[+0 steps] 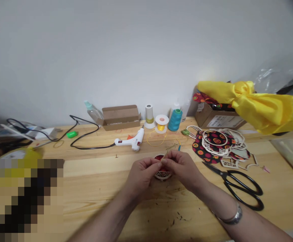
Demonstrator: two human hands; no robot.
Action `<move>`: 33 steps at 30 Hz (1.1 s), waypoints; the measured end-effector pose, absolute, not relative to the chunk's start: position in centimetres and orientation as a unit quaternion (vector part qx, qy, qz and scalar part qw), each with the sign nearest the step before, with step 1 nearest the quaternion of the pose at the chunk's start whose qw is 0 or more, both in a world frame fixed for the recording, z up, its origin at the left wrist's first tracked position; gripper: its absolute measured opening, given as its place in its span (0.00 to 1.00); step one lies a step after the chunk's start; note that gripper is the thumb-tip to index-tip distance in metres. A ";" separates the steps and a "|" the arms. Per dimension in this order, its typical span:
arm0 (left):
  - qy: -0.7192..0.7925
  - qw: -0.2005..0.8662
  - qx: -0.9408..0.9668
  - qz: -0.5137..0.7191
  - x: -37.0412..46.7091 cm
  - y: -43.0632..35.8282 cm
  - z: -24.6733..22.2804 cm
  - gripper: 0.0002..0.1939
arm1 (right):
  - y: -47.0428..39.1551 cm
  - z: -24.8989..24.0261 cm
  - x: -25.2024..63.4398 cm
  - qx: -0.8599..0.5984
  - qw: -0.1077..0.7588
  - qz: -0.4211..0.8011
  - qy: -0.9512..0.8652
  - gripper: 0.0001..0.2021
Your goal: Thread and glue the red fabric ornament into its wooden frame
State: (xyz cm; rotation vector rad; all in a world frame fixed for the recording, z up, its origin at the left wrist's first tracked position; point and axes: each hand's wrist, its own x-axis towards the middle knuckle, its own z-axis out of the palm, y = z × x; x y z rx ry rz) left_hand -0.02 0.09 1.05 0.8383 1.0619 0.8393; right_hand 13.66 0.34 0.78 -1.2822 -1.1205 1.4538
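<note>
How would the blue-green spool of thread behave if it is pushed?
The blue-green spool stands upright, taller than wide, so a push near its top might tip it. Once on its side, its rounded body would probably roll. Its full, even shape suggests it should feel firm, not floppy.

Your left forearm (108,215) and right forearm (219,198) angle inward; your left hand (141,173) and right hand (183,169) meet, thumbs and forefingers pinched close together, knuckles bent.
</note>
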 end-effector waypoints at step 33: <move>0.473 0.691 0.386 0.387 -0.2 0.1 0.7 0.09 | 0.6 0.9 13.9 -0.517 0.413 0.602 -0.448 0.07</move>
